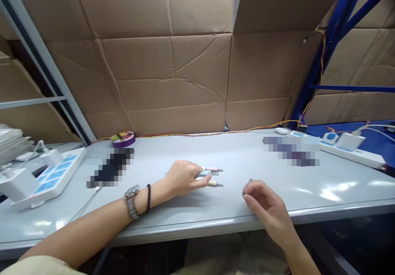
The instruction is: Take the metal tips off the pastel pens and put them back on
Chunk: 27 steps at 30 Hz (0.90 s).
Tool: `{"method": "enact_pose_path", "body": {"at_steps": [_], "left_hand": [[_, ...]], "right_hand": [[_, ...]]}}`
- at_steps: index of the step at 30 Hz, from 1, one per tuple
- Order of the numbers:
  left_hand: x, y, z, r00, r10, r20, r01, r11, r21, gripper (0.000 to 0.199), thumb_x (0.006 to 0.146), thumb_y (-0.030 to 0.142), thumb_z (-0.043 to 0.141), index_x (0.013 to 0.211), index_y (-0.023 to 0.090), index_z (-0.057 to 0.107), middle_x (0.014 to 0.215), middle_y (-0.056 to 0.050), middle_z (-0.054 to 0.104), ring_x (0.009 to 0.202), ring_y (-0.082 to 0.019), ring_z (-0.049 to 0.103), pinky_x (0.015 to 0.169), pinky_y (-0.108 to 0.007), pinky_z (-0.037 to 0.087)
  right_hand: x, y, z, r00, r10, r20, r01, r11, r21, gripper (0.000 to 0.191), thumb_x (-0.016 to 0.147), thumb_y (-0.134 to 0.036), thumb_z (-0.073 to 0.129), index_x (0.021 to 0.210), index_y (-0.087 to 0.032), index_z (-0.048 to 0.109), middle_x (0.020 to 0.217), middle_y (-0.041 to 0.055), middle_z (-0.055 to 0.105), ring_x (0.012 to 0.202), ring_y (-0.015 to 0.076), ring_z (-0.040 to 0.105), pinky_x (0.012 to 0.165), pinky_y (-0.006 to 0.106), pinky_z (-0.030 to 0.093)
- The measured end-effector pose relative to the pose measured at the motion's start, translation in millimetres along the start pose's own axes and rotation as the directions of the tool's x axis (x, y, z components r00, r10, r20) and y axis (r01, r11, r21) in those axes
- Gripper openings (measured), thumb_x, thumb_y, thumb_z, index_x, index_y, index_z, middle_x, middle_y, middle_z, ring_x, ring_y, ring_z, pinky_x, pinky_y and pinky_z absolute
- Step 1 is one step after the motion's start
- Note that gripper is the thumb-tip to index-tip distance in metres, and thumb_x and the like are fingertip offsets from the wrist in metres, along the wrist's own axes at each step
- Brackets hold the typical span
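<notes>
Three pens [211, 174] under half-bent L fingers [194, 169], hold unclear; dark pc [243, 193] in pinched R fingers [258, 186]

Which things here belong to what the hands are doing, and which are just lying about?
Seemingly in use:
pink pen, blue pen and cream pen, at the left hand
small dark item, held in the right hand

Seemingly just lying about:
purple roll
left power strip
right power strip
two blurred items, unidentifiable
</notes>
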State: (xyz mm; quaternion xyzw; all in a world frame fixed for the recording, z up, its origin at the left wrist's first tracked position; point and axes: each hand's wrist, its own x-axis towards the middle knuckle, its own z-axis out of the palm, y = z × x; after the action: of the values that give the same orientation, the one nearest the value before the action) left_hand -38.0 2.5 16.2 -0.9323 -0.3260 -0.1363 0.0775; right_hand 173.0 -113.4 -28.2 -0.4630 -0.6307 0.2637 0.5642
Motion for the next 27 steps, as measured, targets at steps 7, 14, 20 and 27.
{"method": "enact_pose_path", "body": {"at_steps": [7, 14, 20, 27], "left_hand": [[3.4, -3.6, 3.4, 0.999, 0.038, 0.033, -0.04, 0.997, 0.059, 0.036, 0.095, 0.04, 0.032, 0.076, 0.018, 0.052, 0.074, -0.002, 0.058, 0.067, -0.017, 0.053, 0.053, -0.024, 0.031], [4.3, -2.5, 7.0, 0.996, 0.067, 0.06, -0.07, 0.996, 0.046, 0.026, 0.097, 0.034, 0.027, 0.094, 0.019, 0.048, 0.085, -0.003, 0.057, 0.074, -0.019, 0.054, 0.062, -0.027, 0.037], [1.9, -2.7, 9.0, 0.995, 0.099, 0.004, -0.099, 0.995, -0.033, 0.031, 0.097, 0.038, 0.028, 0.119, 0.018, 0.038, 0.09, -0.005, 0.059, 0.08, -0.021, 0.055, 0.069, -0.03, 0.038], [-0.4, 0.9, 10.8, 0.979, 0.194, -0.057, -0.195, 0.981, -0.016, 0.028, 0.096, 0.033, 0.03, 0.119, 0.026, 0.045, 0.093, -0.004, 0.048, 0.063, -0.014, 0.047, 0.061, -0.025, 0.037]], "right_hand": [[-0.7, 15.1, -1.1, 0.946, 0.104, -0.305, -0.037, 0.975, 0.22, 0.009, 0.083, -0.033, 0.059, 0.084, -0.024, 0.056, 0.074, -0.0025, 0.048, 0.056, 0.0085, 0.043, 0.052, 0.02, 0.039], [1.2, 18.1, -0.9, 0.921, 0.162, -0.355, -0.052, 0.953, 0.3, 0.013, 0.08, -0.034, 0.064, 0.089, -0.025, 0.061, 0.075, -0.0021, 0.052, 0.062, 0.0093, 0.047, 0.059, 0.022, 0.041], [5.5, 17.2, -5.0, 0.849, 0.121, -0.514, -0.023, 0.981, 0.194, 0.018, 0.078, -0.037, 0.064, 0.09, -0.024, 0.064, 0.08, 0.0003, 0.058, 0.065, 0.0118, 0.051, 0.063, 0.026, 0.043], [19.7, 10.4, -43.3, 0.817, -0.138, -0.56, -0.069, 0.94, -0.334, 0.02, 0.075, -0.038, 0.064, 0.088, -0.022, 0.063, 0.086, 0.0028, 0.064, 0.07, 0.0158, 0.057, 0.067, 0.029, 0.048]]}}
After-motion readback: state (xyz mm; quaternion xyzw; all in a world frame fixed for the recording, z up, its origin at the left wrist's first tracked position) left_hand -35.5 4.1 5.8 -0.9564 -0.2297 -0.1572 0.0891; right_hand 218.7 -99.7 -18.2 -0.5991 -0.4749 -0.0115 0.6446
